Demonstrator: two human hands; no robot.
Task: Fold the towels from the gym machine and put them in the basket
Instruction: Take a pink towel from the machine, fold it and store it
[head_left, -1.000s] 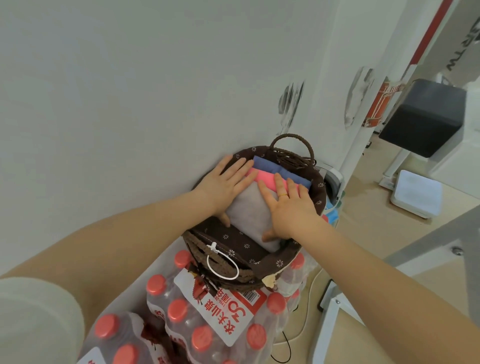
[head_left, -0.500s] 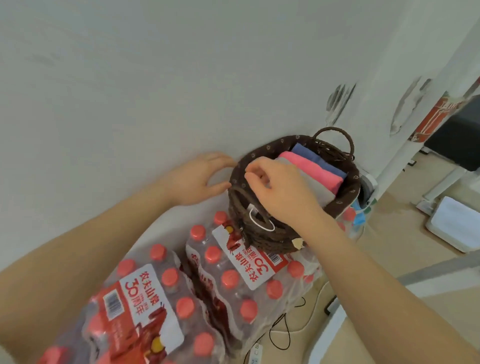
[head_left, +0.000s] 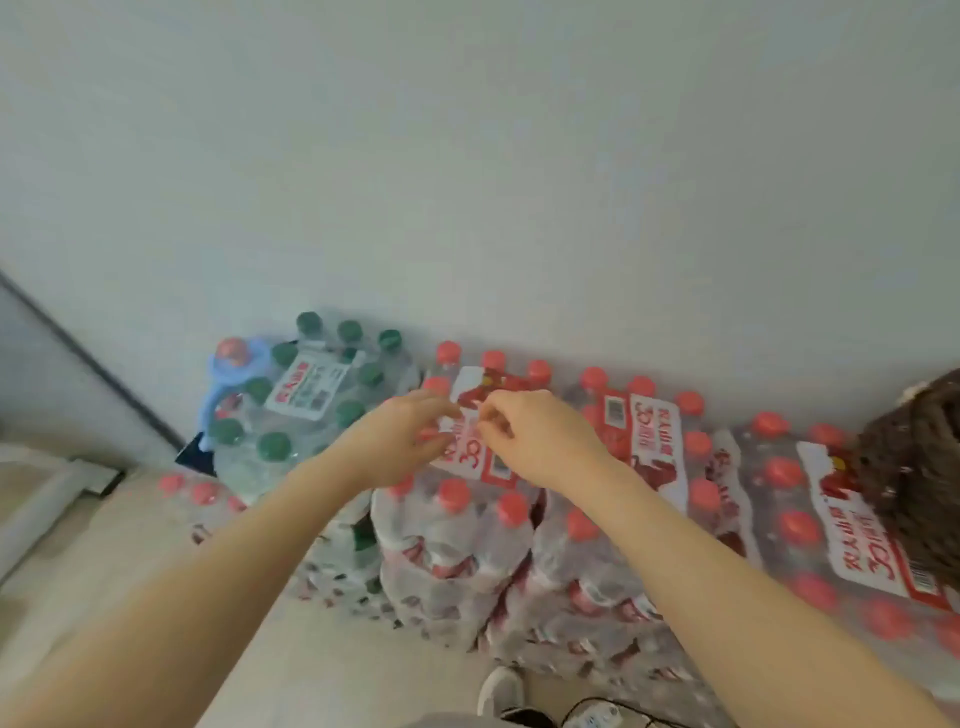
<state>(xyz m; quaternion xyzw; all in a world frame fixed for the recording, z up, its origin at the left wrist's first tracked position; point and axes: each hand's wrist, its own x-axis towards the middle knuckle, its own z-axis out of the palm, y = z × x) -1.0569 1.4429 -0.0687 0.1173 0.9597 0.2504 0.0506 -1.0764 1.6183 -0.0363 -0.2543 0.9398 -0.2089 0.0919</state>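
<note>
basket (head_left: 919, 467) atop shrink-wrapped bottle packs (head_left: 613, 467), contents hidden

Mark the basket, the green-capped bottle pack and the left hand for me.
basket (head_left: 919, 467): head view, woven side wall at the right edge.
green-capped bottle pack (head_left: 304, 387): head view, white label on top.
left hand (head_left: 400, 441): head view, back of the hand.

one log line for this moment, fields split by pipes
left hand: empty | right hand: empty | both over red-capped bottle packs | basket: right edge
</note>
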